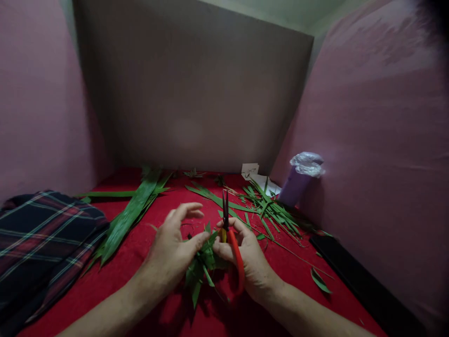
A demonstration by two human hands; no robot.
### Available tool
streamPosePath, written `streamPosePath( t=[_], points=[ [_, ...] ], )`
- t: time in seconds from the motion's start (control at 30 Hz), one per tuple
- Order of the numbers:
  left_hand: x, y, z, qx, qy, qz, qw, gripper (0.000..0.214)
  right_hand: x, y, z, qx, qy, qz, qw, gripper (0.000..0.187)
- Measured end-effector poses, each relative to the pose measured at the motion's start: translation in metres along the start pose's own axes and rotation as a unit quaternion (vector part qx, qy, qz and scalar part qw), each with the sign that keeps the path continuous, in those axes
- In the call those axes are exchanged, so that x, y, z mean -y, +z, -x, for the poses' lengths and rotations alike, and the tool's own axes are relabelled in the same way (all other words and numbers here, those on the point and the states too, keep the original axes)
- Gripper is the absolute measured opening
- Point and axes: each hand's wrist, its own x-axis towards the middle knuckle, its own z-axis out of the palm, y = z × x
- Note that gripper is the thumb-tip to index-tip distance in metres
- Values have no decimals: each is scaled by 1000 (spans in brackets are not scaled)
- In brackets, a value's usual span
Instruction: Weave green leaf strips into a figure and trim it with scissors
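In the head view, a bundle of folded green leaf strips (197, 274) is between my hands, low over the red cloth. My left hand (170, 245) has its fingers raised and spread, with the thumb tip against the leaves. Scissors with red handles (237, 262) are in my right hand (253, 266), their dark blades pointing away from me and a little apart. The right thumb and fingertips lie at the bundle's upper right edge; whether they also pinch a leaf I cannot tell. A small yellow part (223, 235) shows by the scissors' pivot.
Long green leaves (131, 213) lie on the red cloth (164, 199) at left, beside plaid fabric (52, 234). Cut strips (270, 208) are heaped at right, near white papers (263, 183) and a purple container (296, 187) with clear plastic. A black flat object (358, 281) runs along the right side.
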Motion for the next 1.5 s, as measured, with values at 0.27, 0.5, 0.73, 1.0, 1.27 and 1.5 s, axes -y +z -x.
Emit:
streamPosePath(
  t=[0.27, 0.5, 0.73, 1.0, 1.27, 1.5],
  points=[
    [16, -7, -13, -137, -144, 131, 971, 48, 0, -10, -12, -83, -30, -79, 993, 38],
    [19, 10, 4, 129, -243, 314, 909, 25, -4, -8, -12, -83, -45, -105, 990, 37],
    [21, 6, -3, 78, -232, 307, 920, 19, -4, -5, -11, -48, -26, -100, 993, 43],
    [14, -8, -16, 62, -222, 292, 928, 13, -2, -16, -21, -19, -26, -92, 995, 39],
    [8, -26, -27, -13, -232, 239, 943, 23, -5, -26, -29, 94, -80, -25, 992, 43],
    [10, -45, -38, -25, -201, 261, 944, 25, 11, -33, -30, 175, -114, 108, 972, 51]
  ],
)
